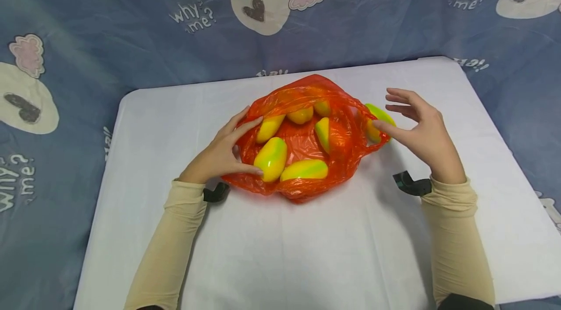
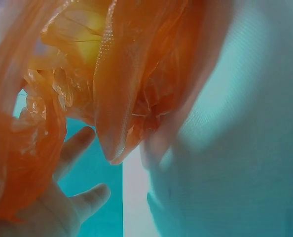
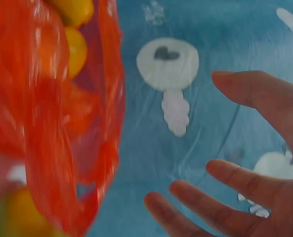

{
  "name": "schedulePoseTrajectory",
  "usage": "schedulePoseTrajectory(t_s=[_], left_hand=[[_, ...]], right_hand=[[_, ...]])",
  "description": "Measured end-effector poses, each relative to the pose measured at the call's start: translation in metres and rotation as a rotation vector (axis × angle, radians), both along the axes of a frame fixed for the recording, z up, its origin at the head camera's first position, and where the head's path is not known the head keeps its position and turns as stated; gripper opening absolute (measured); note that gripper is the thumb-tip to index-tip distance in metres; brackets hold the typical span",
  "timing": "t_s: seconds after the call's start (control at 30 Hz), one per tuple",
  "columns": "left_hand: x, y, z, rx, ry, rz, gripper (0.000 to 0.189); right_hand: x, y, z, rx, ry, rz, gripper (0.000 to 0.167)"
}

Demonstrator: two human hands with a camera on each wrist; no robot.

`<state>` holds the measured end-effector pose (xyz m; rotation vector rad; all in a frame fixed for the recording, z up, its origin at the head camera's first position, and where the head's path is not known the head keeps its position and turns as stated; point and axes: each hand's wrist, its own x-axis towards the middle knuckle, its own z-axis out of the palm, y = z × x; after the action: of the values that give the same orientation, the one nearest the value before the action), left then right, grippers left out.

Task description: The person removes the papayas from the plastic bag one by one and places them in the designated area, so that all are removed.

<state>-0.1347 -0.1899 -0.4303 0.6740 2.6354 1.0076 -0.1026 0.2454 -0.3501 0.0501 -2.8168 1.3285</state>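
A thin red plastic bag [image 1: 302, 195] lies with its mouth spread on the table, several yellow-green mangoes [image 1: 271, 158] inside it. My left hand [image 1: 219, 152] is at the bag's left rim, fingers spread, thumb tip beside the nearest mango. In the left wrist view the bag's film [image 2: 131, 74] covers part of that hand. Over the bag's right handle my right hand [image 1: 422, 130] hovers, fingers apart and holding nothing. One more mango [image 1: 382, 114] sits outside the bag at its right, partly behind the handle. The right wrist view shows a gap between the handle [image 3: 104, 163] and my fingers.
A white cloth covers the table [image 1: 280, 251]. Behind it hangs a blue printed curtain [image 1: 131, 23]. Dark straps with small black pieces [image 1: 412, 184] sit at both wrists, close to the tabletop.
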Motion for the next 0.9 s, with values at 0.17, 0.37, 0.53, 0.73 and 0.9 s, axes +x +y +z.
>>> schedulePoseTrajectory(t_s=[0.17,0.37,0.53,0.73,0.9], left_hand=[[0.0,0.0,0.002,0.0,0.011,-0.001,0.117],[0.0,-0.001,0.002,0.013,0.021,-0.002,0.116],[0.0,-0.002,0.002,0.01,0.022,0.001,0.116],[-0.002,-0.002,0.001,0.002,0.022,0.001,0.117],[-0.001,-0.002,0.0,0.004,0.025,-0.005,0.117]], right_hand=[[0.0,-0.016,0.002,-0.055,-0.037,0.039,0.07],[-0.005,-0.035,0.005,-0.094,-0.102,0.124,0.068],[-0.012,-0.053,0.007,-0.077,-0.084,0.232,0.069],[-0.02,-0.073,0.008,-0.02,-0.1,0.31,0.069],[-0.028,-0.087,0.008,0.031,-0.105,0.394,0.067]])
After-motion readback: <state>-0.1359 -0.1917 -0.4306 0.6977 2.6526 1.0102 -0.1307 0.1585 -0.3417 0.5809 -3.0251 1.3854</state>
